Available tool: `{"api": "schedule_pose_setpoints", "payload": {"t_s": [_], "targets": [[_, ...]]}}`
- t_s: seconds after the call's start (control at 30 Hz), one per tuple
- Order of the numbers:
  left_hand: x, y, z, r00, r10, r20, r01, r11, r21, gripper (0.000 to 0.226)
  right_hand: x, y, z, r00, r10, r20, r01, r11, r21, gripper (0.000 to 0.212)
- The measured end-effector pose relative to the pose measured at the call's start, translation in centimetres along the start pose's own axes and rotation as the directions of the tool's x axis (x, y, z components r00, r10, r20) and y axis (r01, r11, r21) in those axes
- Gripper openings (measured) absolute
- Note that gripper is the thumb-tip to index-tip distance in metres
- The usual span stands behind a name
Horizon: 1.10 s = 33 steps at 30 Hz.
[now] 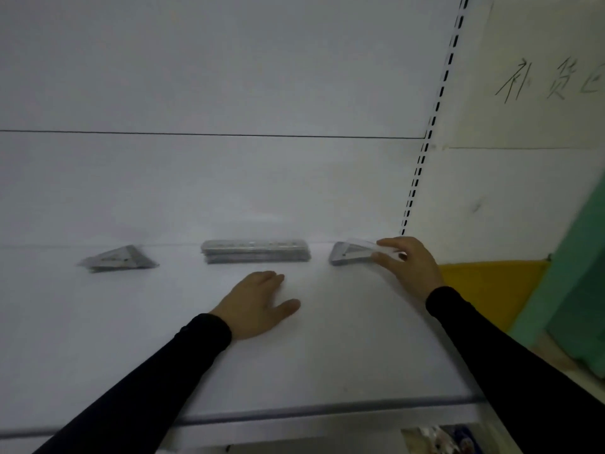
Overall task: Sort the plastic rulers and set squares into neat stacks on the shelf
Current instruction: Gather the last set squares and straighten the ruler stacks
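Black-sleeved left hand (258,304): lies palm down on the white shelf board, fingers straight and relaxed toward the back, thumb spread out to the right; it holds nothing and sits just in front of the middle stack, not touching it.
Right hand (407,265): reaches to the back right corner of the shelf, also in a black sleeve; thumb and fingers pinch a clear plastic set square (376,248) by its right end.
Held set square: transparent and thin, tilted, its left end lowered over the right-hand pile; whether it already touches that pile cannot be told through the blur.
Right pile of clear triangular set squares (347,257): lies at the back of the shelf, close to the rear panel, directly under the held piece, its rounded corner pointing left.
Stack of clear straight plastic rulers (255,251): sits in the middle at the back, long side parallel to the rear panel, edges fairly even, well apart from both triangular piles.
Left pile of clear triangular set squares (118,259): rests to the left, a little forward of the rear panel, edges slightly fanned.
White shelf board (360,339): flat and pale, with a grey front lip.
White rear panel (212,175): a thin horizontal seam crosses it above the stacks.
Slotted upright rail (422,162): runs up the right edge of the panel.
Pale wall (523,178): to the right, with handwritten dark characters.
Yellow and green surfaces (491,286): lie beyond the shelf's right end.
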<state>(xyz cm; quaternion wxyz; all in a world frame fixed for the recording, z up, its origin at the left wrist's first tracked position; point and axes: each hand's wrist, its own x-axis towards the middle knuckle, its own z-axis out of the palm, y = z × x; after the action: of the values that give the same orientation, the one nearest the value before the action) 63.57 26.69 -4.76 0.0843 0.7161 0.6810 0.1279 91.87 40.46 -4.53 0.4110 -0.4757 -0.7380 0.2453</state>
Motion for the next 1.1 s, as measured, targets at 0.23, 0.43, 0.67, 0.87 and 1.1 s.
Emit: {"api": "schedule_pose_setpoints", "payload": {"t_s": [0.23,0.43,0.67,0.87,1.1], "targets": [[0.2,0.6,1.5,0.998,-0.062,-0.003,0.062,0.991,0.12,0.119,3.2,2.0,0.9,0.991,-0.054,0.123,0.059,0.997,-0.04,0.038],[0.3,1.0,1.4,0.996,-0.087,-0.018,0.088,0.988,0.126,0.111,4.6,2.2,1.3,0.983,-0.069,0.171,0.079,0.995,-0.056,0.033],[0.5,0.6,1.8,0.995,-0.09,-0.039,0.093,0.991,0.095,0.103,3.8,3.0,1.0,0.99,0.027,0.137,-0.02,0.998,-0.053,0.045],[0.3,1.0,1.5,0.994,-0.096,-0.042,0.098,0.994,0.052,0.109,1.6,1.3,0.3,0.992,-0.109,0.058,0.118,0.977,-0.177,0.043],[-0.8,0.5,0.2,0.985,-0.072,-0.159,0.068,0.997,-0.031,0.072,-2.1,-2.3,1.3,0.947,-0.281,0.155,0.317,0.893,-0.321,0.058]]}}
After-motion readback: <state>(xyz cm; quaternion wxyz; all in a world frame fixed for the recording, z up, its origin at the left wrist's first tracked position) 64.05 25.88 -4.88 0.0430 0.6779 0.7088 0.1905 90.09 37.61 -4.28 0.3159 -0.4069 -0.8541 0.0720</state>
